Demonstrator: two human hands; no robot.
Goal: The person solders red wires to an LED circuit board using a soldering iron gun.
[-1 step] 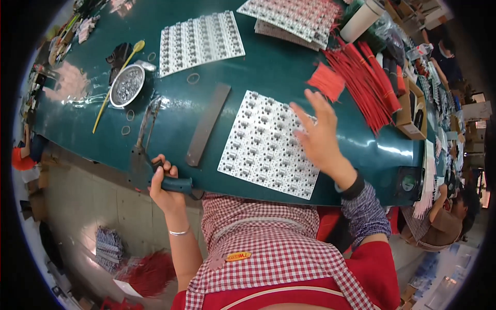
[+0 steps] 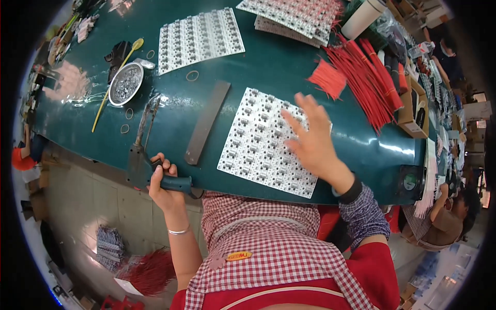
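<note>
My left hand [image 2: 168, 181] grips the dark handle of a soldering gun [image 2: 138, 160] at the table's near edge. The gun's long metal tip points away from me over the tabletop. My right hand [image 2: 312, 142] hovers over or rests lightly on the right side of a white circuit board panel [image 2: 263, 144], its fingers spread and holding nothing; whether it touches cannot be told. Rows of small dark parts cover the panel, which lies flat and slightly turned. Between the gun and the panel lies a flat brown-grey bar [image 2: 208, 124].
A metal bowl of shiny bits [image 2: 126, 85] and a yellow stick [image 2: 118, 67] lie left. Further panels [image 2: 200, 41] lie beyond, some stacked [image 2: 292, 15]. Red wires [image 2: 359, 88], a small red wire bunch [image 2: 327, 79], a cardboard box [image 2: 413, 111] and a white bottle [image 2: 363, 19] stand right.
My right hand has shifted slightly left and nearer to me over the panel. My left hand still holds the soldering gun in nearly the same place.
</note>
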